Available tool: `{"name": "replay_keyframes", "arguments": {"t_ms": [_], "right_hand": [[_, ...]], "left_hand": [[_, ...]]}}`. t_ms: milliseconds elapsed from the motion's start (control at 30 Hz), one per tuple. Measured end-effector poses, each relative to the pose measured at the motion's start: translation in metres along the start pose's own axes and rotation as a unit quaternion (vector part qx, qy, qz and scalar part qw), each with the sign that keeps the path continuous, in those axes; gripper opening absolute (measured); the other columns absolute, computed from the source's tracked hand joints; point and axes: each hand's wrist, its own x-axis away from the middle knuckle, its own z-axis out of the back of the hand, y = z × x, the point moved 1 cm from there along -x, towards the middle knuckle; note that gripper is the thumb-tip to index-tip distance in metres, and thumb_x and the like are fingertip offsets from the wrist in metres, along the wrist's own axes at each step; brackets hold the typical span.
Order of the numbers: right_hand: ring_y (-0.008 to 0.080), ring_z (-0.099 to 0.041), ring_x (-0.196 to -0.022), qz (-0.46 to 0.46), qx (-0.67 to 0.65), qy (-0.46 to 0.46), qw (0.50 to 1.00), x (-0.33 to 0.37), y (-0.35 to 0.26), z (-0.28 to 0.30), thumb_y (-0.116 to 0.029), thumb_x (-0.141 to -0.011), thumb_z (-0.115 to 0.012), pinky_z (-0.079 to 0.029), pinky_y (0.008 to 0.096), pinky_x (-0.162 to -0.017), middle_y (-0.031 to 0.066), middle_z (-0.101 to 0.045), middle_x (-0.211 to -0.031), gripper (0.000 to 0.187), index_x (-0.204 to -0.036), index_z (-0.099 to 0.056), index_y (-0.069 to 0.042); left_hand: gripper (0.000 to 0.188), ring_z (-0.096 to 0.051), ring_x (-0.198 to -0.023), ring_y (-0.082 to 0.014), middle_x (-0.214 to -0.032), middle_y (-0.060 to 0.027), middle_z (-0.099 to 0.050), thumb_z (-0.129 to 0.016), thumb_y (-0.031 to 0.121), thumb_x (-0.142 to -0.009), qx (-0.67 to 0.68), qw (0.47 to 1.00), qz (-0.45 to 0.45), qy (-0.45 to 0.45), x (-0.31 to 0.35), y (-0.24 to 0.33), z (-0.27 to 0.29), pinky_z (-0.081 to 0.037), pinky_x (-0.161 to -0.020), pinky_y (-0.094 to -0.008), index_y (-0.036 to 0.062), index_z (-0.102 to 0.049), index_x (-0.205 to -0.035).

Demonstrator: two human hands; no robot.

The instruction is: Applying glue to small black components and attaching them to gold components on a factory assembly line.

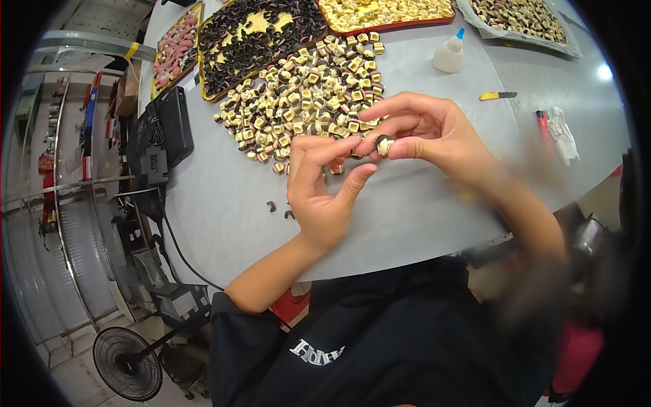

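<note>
Has a black fan [127, 364] past the left edge of the table [420, 224]; has pink pieces [178, 51] near the far left corner, then a tray of black curved pieces [256, 26] along the far edge; curves the left hand [319, 210] half open toward the near edge, thumb apart from fingers, with any contact with the held piece hard to tell; faces a loose heap of small pieces [305, 102] beyond; pinches one black-and-cream piece [384, 145] between thumb and fingers of the right hand [447, 139], over mid-table; has a squeeze bottle [448, 57], yellow cutter [498, 95] and crumpled tissue [563, 136] toward the right edge.
</note>
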Motion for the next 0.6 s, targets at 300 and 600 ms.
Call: {"name": "replay_keyframes", "arguments": {"t_ms": [300, 600], "right_hand": [[0.0096, -0.061, -0.087, -0.025, 0.060, 0.001, 0.998, 0.005, -0.007, -0.008, -0.001, -0.077, -0.065, -0.047, 0.0239, -0.082, 0.0072, -0.067, -0.091, 0.052, -0.125, -0.046, -0.001], [0.0128, -0.063, -0.087, 0.035, 0.130, -0.024, 0.991, 0.001, 0.007, 0.004, -0.011, -0.082, -0.065, -0.048, 0.0272, -0.078, 0.0067, -0.067, -0.085, 0.041, -0.119, -0.050, -0.001]], "left_hand": [[0.035, -0.048, -0.078, -0.0145, -0.090, -0.0043, -0.051, -0.077, 0.006, -0.068, -0.039, 0.997, -0.054, -0.031, 0.002, 0.005, -0.001, -0.042, -0.062, -0.0243, 0.0068, -0.065, -0.101], [0.024, -0.048, -0.089, -0.0151, -0.100, -0.0086, -0.048, -0.065, 0.007, -0.083, -0.010, 1.000, -0.008, -0.027, 0.008, 0.003, -0.002, -0.042, -0.076, -0.0245, 0.0000, -0.055, -0.103]]}}
